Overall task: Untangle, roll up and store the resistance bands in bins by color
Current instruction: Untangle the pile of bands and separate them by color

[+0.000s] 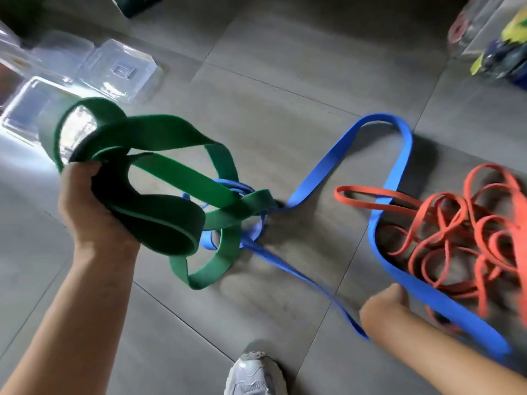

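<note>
a grey shoe (253, 372) stands on the floor (285, 81) at the near side. just past it, the right hand (382, 306) is curled up beside the blue band (399, 155). it is blurry, so i cannot tell if its fingers hold the band. the left hand (85, 206) is up off the floor. its fingers are wrapped tight round a bunch of loops of the green band (176, 132). green and blue are twisted together in a knot (251, 203) in the middle. to the right, the orange band (470, 223) lies in a messy heap on the floor, and the blue band runs along its side. far off on the left stand clear bins (119, 69). far off on the right, another bin (499, 52) seems to have some bands in it. so i think a little is done, but green, blue and orange all need untangling, rolling and putting away.
</note>
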### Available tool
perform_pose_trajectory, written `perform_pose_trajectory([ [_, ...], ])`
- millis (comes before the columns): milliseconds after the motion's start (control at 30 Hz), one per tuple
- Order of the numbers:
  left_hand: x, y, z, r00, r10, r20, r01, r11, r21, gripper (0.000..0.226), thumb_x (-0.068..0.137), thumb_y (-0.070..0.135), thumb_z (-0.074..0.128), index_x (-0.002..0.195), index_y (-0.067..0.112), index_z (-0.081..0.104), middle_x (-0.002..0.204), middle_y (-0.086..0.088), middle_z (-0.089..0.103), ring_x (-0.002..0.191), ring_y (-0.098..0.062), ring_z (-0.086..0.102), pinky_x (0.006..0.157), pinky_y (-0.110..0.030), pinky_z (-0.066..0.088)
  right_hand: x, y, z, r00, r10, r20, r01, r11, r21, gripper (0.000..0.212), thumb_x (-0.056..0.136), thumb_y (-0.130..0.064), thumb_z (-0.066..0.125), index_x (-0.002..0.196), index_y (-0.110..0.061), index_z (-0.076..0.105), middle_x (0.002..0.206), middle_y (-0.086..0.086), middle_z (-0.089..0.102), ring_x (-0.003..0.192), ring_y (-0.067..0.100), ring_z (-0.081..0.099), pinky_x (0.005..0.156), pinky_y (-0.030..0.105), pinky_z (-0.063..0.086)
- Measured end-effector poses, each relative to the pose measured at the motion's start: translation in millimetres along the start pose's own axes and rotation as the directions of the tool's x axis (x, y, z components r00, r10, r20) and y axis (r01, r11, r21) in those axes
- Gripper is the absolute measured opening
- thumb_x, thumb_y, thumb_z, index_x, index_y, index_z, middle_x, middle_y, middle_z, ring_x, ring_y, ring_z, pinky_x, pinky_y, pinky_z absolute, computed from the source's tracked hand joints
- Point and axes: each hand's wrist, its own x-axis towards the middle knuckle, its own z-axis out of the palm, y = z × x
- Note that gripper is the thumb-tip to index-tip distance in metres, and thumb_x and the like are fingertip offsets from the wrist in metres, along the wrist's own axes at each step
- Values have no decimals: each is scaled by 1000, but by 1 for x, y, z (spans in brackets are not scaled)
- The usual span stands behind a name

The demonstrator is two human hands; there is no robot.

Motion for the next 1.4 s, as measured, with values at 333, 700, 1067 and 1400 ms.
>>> perform_pose_trajectory([
  [333, -13, 2, 15, 996, -46, -81, 54, 993, 105, 19, 75, 27, 45, 78, 13, 59, 60, 4, 53, 59, -11, 51, 59, -19, 42, 4, -55, -124, 726, 27, -687, 329, 864, 381, 80, 84, -41, 63, 147, -24, 17, 134, 7, 41, 122, 29, 44, 98, 40, 35],
  [700, 1, -5, 6, 999, 6, -49, -8, 999, -43, 34, 61, 21, 55, 91, 4, 61, 83, -9, 58, 77, -19, 56, 77, -27, 47, -70, -29, -55, 923, -294, 247, 303, 953, 3, 28, 85, -20, 65, 111, -10, 63, 114, 9, 68, 102, 22, 66, 89, 32, 48],
  [1067, -8, -11, 15, 999, -40, -36, 42, 998, 38, 20, 70, 17, 51, 85, 10, 62, 77, -3, 59, 75, -16, 57, 74, -25, 48, 16, -60, -135, 868, -75, -491, 491, 269, 828, 79, 86, -39, 63, 148, -41, 15, 158, 6, -5, 143, 23, 20, 116, 34, 20],
  [1400, 0, -19, 5, 996, -60, -66, 64, 996, 62, 37, 58, 27, 60, 90, 8, 57, 82, -8, 52, 77, -20, 51, 73, -28, 46, -4, -44, -94, 735, 214, -644, 617, 183, 765, 37, 81, -30, 68, 56, -9, 51, 42, -2, 36, 36, 9, 40, 48, 27, 37],
])
